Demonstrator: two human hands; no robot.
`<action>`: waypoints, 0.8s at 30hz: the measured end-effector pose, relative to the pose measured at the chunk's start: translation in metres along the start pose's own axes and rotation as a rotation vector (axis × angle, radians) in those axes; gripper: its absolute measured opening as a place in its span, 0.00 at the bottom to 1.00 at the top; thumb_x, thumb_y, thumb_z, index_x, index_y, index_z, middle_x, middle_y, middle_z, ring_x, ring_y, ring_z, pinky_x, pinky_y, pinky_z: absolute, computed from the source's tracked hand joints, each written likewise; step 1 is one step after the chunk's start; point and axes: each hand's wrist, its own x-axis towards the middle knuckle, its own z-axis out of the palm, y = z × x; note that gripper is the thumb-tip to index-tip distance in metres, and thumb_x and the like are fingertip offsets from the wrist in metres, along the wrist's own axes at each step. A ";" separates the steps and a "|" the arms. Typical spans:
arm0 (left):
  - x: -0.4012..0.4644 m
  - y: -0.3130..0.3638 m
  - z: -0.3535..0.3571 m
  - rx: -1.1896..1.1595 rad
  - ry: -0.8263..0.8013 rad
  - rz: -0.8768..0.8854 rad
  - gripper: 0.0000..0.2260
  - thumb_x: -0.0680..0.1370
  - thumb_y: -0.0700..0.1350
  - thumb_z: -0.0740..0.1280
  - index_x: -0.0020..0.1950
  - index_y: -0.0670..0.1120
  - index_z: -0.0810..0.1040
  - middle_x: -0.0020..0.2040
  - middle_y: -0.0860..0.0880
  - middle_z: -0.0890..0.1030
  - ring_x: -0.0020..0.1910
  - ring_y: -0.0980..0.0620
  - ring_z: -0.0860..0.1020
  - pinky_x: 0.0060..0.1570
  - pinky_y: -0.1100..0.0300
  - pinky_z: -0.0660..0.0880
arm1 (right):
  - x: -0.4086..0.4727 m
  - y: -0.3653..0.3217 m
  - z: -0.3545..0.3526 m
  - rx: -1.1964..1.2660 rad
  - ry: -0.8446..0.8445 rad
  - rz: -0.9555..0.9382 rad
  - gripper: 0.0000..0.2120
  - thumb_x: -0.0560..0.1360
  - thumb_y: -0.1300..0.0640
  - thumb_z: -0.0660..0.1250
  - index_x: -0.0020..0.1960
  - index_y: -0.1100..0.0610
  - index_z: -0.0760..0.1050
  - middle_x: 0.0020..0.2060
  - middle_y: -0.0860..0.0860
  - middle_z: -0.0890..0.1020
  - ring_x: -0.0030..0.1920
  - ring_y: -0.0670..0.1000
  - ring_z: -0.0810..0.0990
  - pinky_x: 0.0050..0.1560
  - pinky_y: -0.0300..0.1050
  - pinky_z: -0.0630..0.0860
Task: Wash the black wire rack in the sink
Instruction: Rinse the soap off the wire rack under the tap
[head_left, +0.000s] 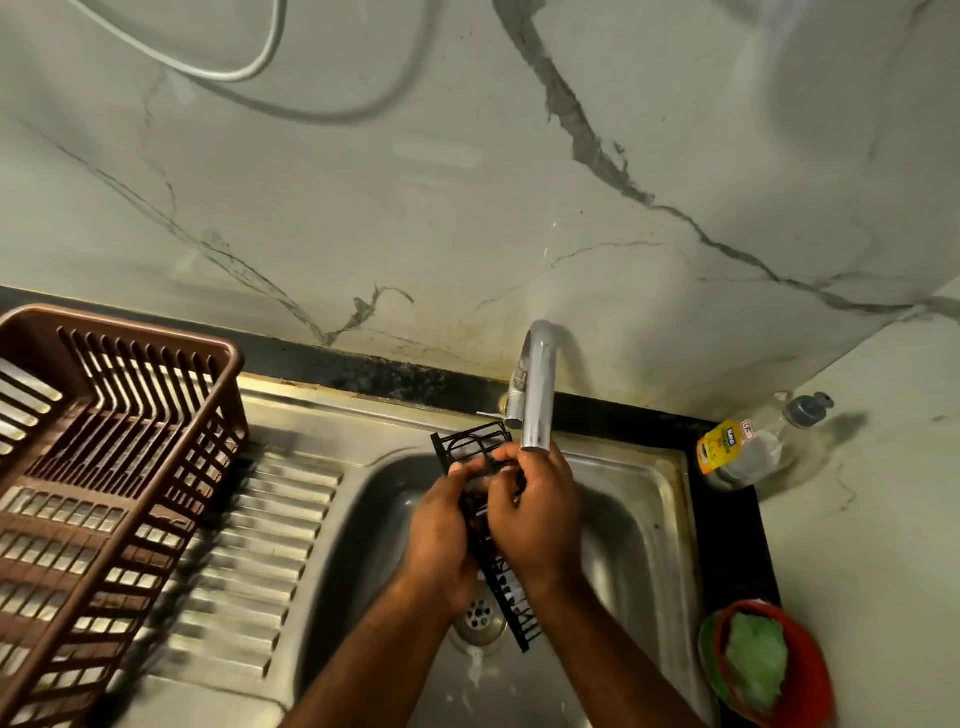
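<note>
Black wire rack (470, 446) held on edge over the sink (644, 525), beneath the tap (537, 395). Left hand (441, 540) and right hand (535, 519) grip it, fingers closed. Best practice: steady with 1 hand, rub each wire, rotate under the spout.

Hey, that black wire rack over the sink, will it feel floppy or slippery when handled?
The black wire rack likely stays stiff: it keeps its shape between the left hand and right hand. Its open grid suggests lightness. Held under the tap, probably slippery.
</note>
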 end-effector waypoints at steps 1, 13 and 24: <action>0.000 0.002 -0.002 0.020 0.023 -0.007 0.16 0.86 0.50 0.57 0.59 0.44 0.83 0.51 0.41 0.87 0.44 0.46 0.85 0.44 0.52 0.78 | -0.005 0.000 0.002 0.001 -0.007 -0.037 0.17 0.76 0.49 0.56 0.54 0.54 0.80 0.53 0.50 0.79 0.53 0.49 0.79 0.54 0.37 0.76; 0.016 0.002 -0.031 0.613 0.020 0.293 0.23 0.82 0.59 0.64 0.36 0.43 0.78 0.28 0.45 0.79 0.29 0.44 0.81 0.23 0.62 0.71 | -0.002 0.015 -0.039 -0.261 0.041 -0.049 0.18 0.80 0.40 0.60 0.63 0.47 0.75 0.61 0.47 0.76 0.61 0.48 0.73 0.52 0.40 0.73; 0.017 0.028 -0.045 0.927 -0.064 0.592 0.24 0.84 0.57 0.59 0.32 0.47 0.77 0.25 0.47 0.79 0.24 0.52 0.77 0.30 0.58 0.75 | 0.031 0.001 -0.023 0.156 -0.441 0.225 0.22 0.83 0.43 0.60 0.38 0.55 0.80 0.28 0.49 0.79 0.31 0.48 0.78 0.38 0.48 0.75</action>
